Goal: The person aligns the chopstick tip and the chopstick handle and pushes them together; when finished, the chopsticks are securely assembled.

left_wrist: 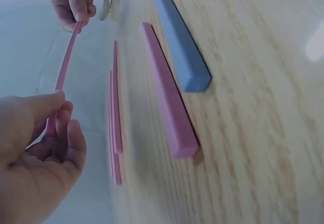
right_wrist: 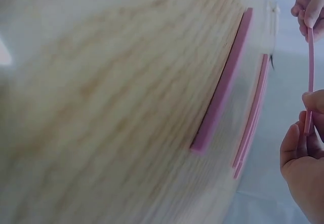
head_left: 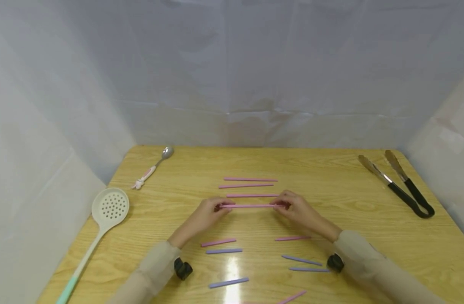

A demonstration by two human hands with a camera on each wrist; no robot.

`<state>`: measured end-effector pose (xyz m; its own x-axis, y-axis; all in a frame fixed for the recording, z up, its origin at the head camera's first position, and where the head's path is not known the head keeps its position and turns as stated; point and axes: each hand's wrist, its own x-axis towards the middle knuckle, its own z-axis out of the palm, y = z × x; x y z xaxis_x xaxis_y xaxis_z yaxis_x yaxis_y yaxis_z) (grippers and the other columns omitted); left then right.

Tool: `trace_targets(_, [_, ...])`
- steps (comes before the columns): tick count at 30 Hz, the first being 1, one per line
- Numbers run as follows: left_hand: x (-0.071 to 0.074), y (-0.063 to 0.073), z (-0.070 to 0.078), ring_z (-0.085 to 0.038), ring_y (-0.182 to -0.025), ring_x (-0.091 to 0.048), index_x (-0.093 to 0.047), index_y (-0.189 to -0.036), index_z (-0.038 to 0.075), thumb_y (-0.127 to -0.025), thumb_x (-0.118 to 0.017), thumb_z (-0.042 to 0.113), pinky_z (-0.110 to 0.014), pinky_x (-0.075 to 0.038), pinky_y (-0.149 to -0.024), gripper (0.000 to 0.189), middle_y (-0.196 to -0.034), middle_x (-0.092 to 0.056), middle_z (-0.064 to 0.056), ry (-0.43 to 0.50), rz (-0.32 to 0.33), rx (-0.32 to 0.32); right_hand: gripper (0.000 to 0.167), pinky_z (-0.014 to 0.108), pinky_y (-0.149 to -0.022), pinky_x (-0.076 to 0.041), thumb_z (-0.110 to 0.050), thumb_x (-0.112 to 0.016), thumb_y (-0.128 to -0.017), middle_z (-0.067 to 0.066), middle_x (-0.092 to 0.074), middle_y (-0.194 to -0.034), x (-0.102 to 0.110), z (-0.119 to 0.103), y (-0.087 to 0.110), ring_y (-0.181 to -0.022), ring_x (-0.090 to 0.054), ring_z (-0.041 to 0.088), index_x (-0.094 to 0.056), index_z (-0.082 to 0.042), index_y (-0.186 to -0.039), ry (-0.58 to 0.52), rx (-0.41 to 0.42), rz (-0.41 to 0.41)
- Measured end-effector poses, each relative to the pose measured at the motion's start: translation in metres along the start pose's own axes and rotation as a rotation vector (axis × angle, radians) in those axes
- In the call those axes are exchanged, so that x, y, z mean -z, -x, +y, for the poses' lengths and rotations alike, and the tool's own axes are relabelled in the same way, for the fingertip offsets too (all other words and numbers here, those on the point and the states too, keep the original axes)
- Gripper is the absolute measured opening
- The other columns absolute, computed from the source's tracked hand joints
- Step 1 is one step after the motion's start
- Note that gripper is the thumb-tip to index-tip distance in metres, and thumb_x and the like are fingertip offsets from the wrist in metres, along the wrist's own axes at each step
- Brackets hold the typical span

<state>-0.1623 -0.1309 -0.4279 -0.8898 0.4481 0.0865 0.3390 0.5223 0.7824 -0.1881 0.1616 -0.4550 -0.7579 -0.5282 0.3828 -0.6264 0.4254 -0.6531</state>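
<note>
A long thin pink stick (head_left: 252,206) is held level in the air between both hands. My left hand (head_left: 213,209) pinches its left end between thumb and fingers, and my right hand (head_left: 293,207) pinches the right end. In the left wrist view the held stick (left_wrist: 67,62) runs from one hand to the other. Just beyond it a pink stick (head_left: 251,195) lies on the table, with two more pink sticks (head_left: 246,185) behind. Nearer me lie shorter pink sticks (head_left: 218,242) and blue sticks (head_left: 224,251), on the left and right.
On the wooden table (head_left: 171,177), a slotted skimmer (head_left: 110,207) lies at the left edge and a spoon (head_left: 152,169) at back left. Spread tongs (head_left: 399,181) with black handles lie at right. White sheeting (head_left: 247,76) stands behind and at both sides.
</note>
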Motion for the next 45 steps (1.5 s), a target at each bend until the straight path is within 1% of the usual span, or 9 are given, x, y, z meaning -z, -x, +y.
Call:
trace_targets(4, [0.001, -0.006, -0.01, -0.016, -0.084, -0.06, -0.066, -0.112, -0.002, -0.092, -0.06, 0.006, -0.023, -0.052, -0.075, 0.022, -0.1, -0.068, -0.013, -0.021, -0.014, -0.011, 0.013, 0.021, -0.062, -0.05, 0.003, -0.069, -0.083, 0.003, -0.062, -0.083, -0.002, 0.004, -0.004, -0.073, -0.053, 0.008, -0.071, 0.001, -0.095, 0.018, -0.016, -0.029])
trace_targets(8, [0.002, -0.011, -0.017, -0.018, -0.087, -0.06, -0.066, -0.112, -0.002, -0.092, -0.06, 0.007, -0.025, -0.051, -0.077, 0.023, -0.102, -0.067, -0.012, -0.055, -0.045, -0.004, 0.011, 0.021, -0.064, -0.048, -0.001, -0.068, -0.085, 0.001, -0.061, -0.082, -0.004, 0.008, -0.008, -0.073, -0.052, 0.008, -0.071, -0.001, -0.095, 0.044, -0.074, -0.065])
trace_targets(12, [0.003, -0.016, -0.022, -0.019, -0.091, -0.06, -0.067, -0.112, 0.001, -0.093, -0.06, 0.008, -0.03, -0.052, -0.081, 0.022, -0.106, -0.067, -0.012, -0.077, -0.081, 0.017, 0.01, 0.021, -0.064, -0.047, -0.005, -0.068, -0.086, 0.0, -0.06, -0.081, -0.005, 0.012, -0.014, -0.073, -0.051, 0.008, -0.071, -0.002, -0.095, 0.058, -0.125, -0.094])
trace_targets(17, [0.004, -0.022, -0.026, -0.021, -0.098, -0.06, -0.067, -0.111, 0.002, -0.093, -0.059, 0.01, -0.036, -0.05, -0.088, 0.021, -0.109, -0.066, -0.011, -0.094, -0.12, 0.03, 0.01, 0.022, -0.065, -0.047, -0.007, -0.068, -0.086, 0.001, -0.061, -0.082, -0.006, 0.016, -0.021, -0.073, -0.051, 0.009, -0.071, -0.002, -0.095, 0.067, -0.147, -0.137])
trace_targets(24, [0.005, -0.031, -0.032, -0.014, -0.084, -0.056, -0.069, -0.105, 0.001, -0.092, -0.061, 0.008, -0.027, -0.049, -0.075, 0.017, -0.094, -0.066, -0.007, -0.165, -0.138, 0.018, 0.011, 0.023, -0.068, -0.048, -0.007, -0.067, -0.087, 0.002, -0.062, -0.083, -0.007, 0.022, -0.027, -0.075, -0.053, 0.01, -0.071, -0.001, -0.096, 0.102, -0.144, -0.186])
trace_targets(28, [0.005, -0.033, -0.033, -0.014, -0.081, -0.055, -0.07, -0.104, 0.0, -0.091, -0.062, 0.007, -0.026, -0.048, -0.074, 0.016, -0.091, -0.065, -0.007, -0.173, -0.142, 0.037, 0.011, 0.024, -0.069, -0.048, -0.006, -0.067, -0.086, 0.003, -0.062, -0.084, -0.01, 0.024, -0.029, -0.076, -0.053, 0.011, -0.071, -0.001, -0.095, 0.113, -0.128, -0.189])
trace_targets(32, [0.005, -0.034, -0.033, -0.015, -0.081, -0.055, -0.07, -0.102, -0.002, -0.091, -0.062, 0.005, -0.027, -0.048, -0.074, 0.016, -0.09, -0.065, -0.008, -0.181, -0.135, 0.031, 0.01, 0.025, -0.069, -0.047, -0.006, -0.067, -0.087, 0.002, -0.062, -0.084, -0.012, 0.026, -0.029, -0.077, -0.052, 0.011, -0.071, -0.002, -0.095, 0.131, -0.125, -0.2])
trace_targets(37, [0.005, -0.035, -0.036, -0.017, -0.082, -0.057, -0.069, -0.103, -0.003, -0.09, -0.062, 0.004, -0.028, -0.049, -0.075, 0.016, -0.091, -0.065, -0.01, -0.181, -0.137, 0.02, 0.009, 0.024, -0.068, -0.046, -0.005, -0.066, -0.087, 0.001, -0.061, -0.082, -0.012, 0.026, -0.029, -0.076, -0.051, 0.01, -0.071, -0.002, -0.094, 0.131, -0.128, -0.217])
trace_targets(45, [0.005, -0.034, -0.04, -0.012, -0.078, -0.052, -0.07, -0.105, 0.0, -0.091, -0.062, 0.006, -0.026, -0.046, -0.071, 0.017, -0.089, -0.064, -0.006, -0.137, -0.132, 0.059, 0.009, 0.023, -0.065, -0.047, -0.005, -0.067, -0.087, 0.002, -0.062, -0.081, -0.013, 0.026, -0.03, -0.073, -0.052, 0.009, -0.071, -0.001, -0.093, 0.118, -0.153, -0.206])
